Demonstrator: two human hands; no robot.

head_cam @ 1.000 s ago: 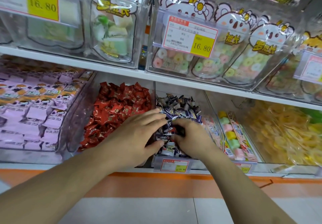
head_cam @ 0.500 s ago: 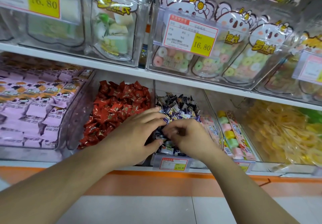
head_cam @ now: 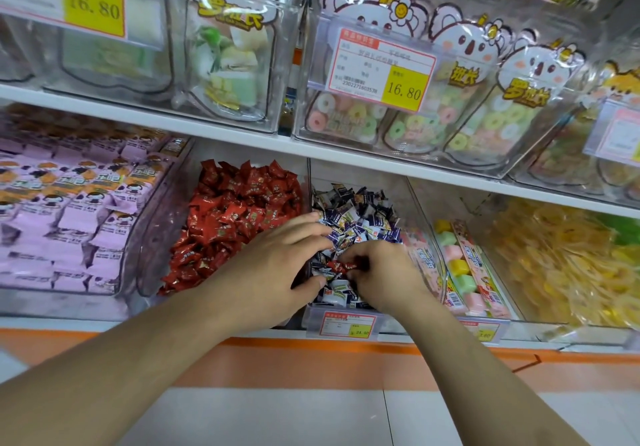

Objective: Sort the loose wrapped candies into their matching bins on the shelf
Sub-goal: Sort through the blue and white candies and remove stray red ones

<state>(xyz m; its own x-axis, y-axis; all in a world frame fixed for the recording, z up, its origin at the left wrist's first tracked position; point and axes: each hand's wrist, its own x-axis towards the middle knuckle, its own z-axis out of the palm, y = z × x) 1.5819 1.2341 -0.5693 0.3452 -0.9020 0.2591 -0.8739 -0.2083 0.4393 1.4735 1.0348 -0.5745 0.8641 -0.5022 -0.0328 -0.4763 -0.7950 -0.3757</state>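
At centre frame, the right hand point(head_cam: 381, 272) pinches a stray red foil-wrapped candy point(head_cam: 341, 266) in its fingers point(head_cam: 349, 255), inside the clear plastic bin of blue-and-white wrapped candies point(head_cam: 356, 217). The left hand point(head_cam: 277, 265) rests spread on the pile. Best lifted clear, then dropped left into the clear bin of red wrapped candies point(head_cam: 235, 217).

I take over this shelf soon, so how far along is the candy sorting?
Done: the red candy bin shows only red wrappers. In hand: the right hand pinches a stray red candy over the blue-and-white candy bin, where the left hand rests open. Left: moving it one bin left and checking for more strays.
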